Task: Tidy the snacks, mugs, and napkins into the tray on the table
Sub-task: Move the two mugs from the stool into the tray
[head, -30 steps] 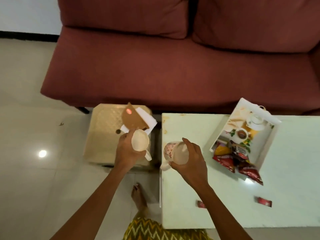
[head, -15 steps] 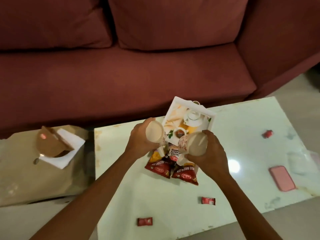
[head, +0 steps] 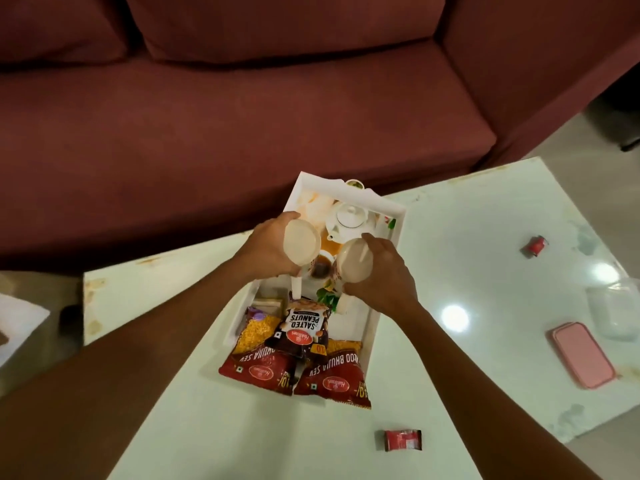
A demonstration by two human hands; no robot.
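Holding one mug apiece, both hands sit above the white tray (head: 388, 299) on the pale table (head: 450, 220).

- Left hand (head: 266, 251): wrapped around the left mug (head: 301, 245); mouth tipped toward the camera, handle pointing down toward the near end of the tray.
- Right hand (head: 384, 275): wrapped around the right mug (head: 355, 259); mouth also tipped toward the camera, just beside the left mug. Whether either mug touches the tray floor cannot be told.
- Tray: long axis running from the near edge of the table toward the maroon sofa (head: 242, 116), slightly tilted right; a teapot picture is printed on its floor.
- Peanut packet (head: 304, 329): dark, reading "SALTED PEANUTS", "Haldiram's", "10"; lettering upside down to the camera, lying over the two red packets.
- Red snack packets (head: 332, 379): two, side by side, reading "BHUJIA SEV", "10/-"; lower ends overhanging the tray's near rim.
- Small red wrappers: one (head: 402, 439) near the front table edge, one (head: 535, 244) far right; print unreadable.
- Pink case (head: 583, 355): flat at the right.
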